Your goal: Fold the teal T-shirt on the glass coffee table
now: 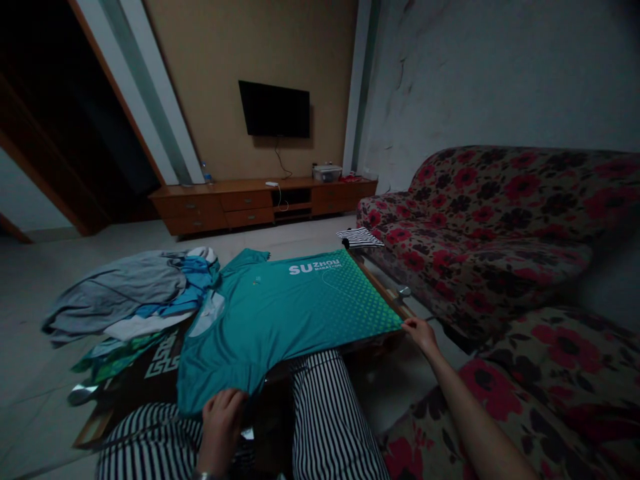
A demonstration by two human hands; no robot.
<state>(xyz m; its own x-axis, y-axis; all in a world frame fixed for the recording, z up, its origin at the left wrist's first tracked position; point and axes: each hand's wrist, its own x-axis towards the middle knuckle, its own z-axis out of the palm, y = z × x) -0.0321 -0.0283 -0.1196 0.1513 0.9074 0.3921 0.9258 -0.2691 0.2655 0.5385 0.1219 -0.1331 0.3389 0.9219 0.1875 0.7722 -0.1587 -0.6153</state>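
A teal T-shirt (270, 303) with white lettering and a yellow-green dotted hem lies spread across the low dark table (135, 380), its neck toward the left. My left hand (223, 413) has its fingers curled on the edge of the near sleeve. At the right, my right hand (419, 333) pinches the near corner of the shirt's hem between thumb and fingers. Part of the left hand's grip is hidden behind its own knuckles.
A heap of grey, blue and white clothes (130, 287) covers the table's left end. A striped folded cloth (360, 237) lies by the far right corner. The flowered sofa (480, 227) stands at the right, a wooden cabinet (200, 208) at the back. My striped knees (325, 413) are below the table's near edge.
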